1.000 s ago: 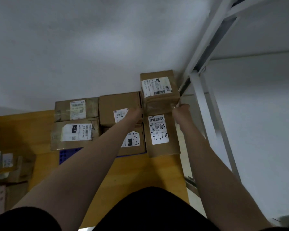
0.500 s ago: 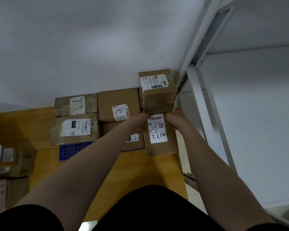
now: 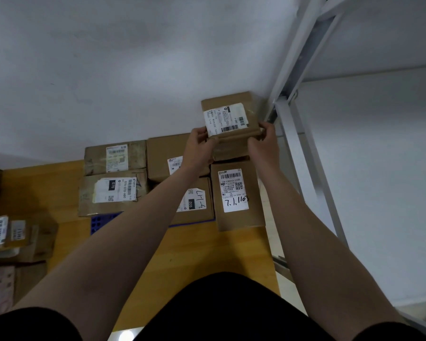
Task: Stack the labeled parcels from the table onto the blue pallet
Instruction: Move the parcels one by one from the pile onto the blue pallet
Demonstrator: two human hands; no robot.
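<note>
Hands both reach the small brown cardboard parcel with a white barcode label (image 3: 231, 116), which sits at the back right of the stack, close to the white wall (image 3: 133, 70) and the white metal frame (image 3: 305, 143). Left hand (image 3: 199, 146) grips its near left corner, fingers curled round the edge. Right hand (image 3: 265, 141) grips the near right corner, thumb on top. Cannot tell whether it rests or is held clear.

Just in front lies a brown parcel with a handwritten label (image 3: 239, 195). Four more brown labelled parcels (image 3: 111, 193) lie flat to the left. The blue grid pallet (image 3: 103, 221) shows beneath them, on the yellow wooden table (image 3: 202, 249). Further labelled parcels (image 3: 0, 232) sit at the table's left edge, well apart.
</note>
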